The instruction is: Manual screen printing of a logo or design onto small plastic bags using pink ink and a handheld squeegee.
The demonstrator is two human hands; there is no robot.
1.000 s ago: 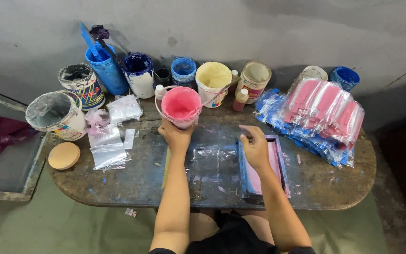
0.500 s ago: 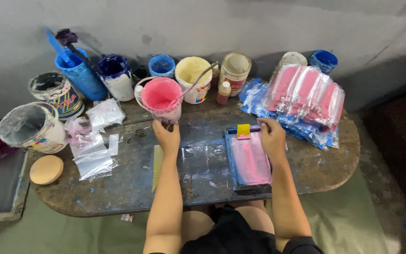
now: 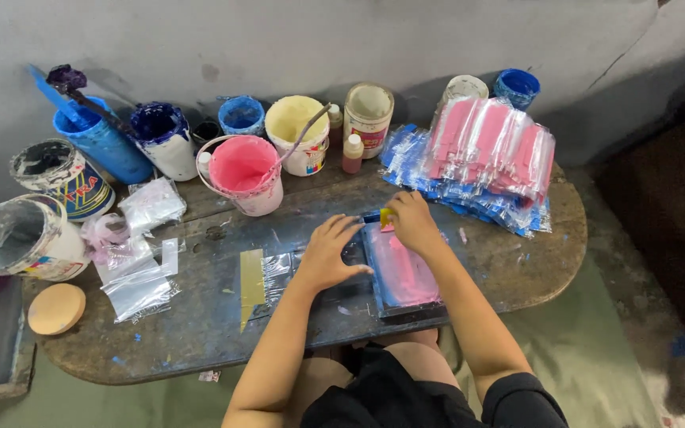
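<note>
Down on the bench [image 3: 517, 269], seen from the head camera, a small blue-framed printing screen [image 3: 403, 273] lies flat near the front edge, its mesh coated pink. The right hand [image 3: 411, 222] sits at the frame's far end, fingers pinching a small yellow squeegee [image 3: 387, 217] against the screen. The left hand [image 3: 328, 254] rests flat beside the frame's left rail, fingers spread, steadying it over a clear plastic sheet [image 3: 279, 269].

Judging by the ink already spread across the mesh and the squeegee standing at the top end, a pull across the screen looks about to start or just finished; I cannot tell which. A stack of pink and blue plastic packets [image 3: 485, 154] lies well to the right at the back, seemingly printed goods.

Around them stand a pink paint bucket [image 3: 243, 173] with a stirring stick, a yellow paint tub [image 3: 299, 131], blue pots [image 3: 241, 116] and a small brown bottle [image 3: 352, 153]. Loose clear bags [image 3: 138, 281] and a round wooden lid [image 3: 55, 307] lie to the left. Nothing crowds the frame itself.
</note>
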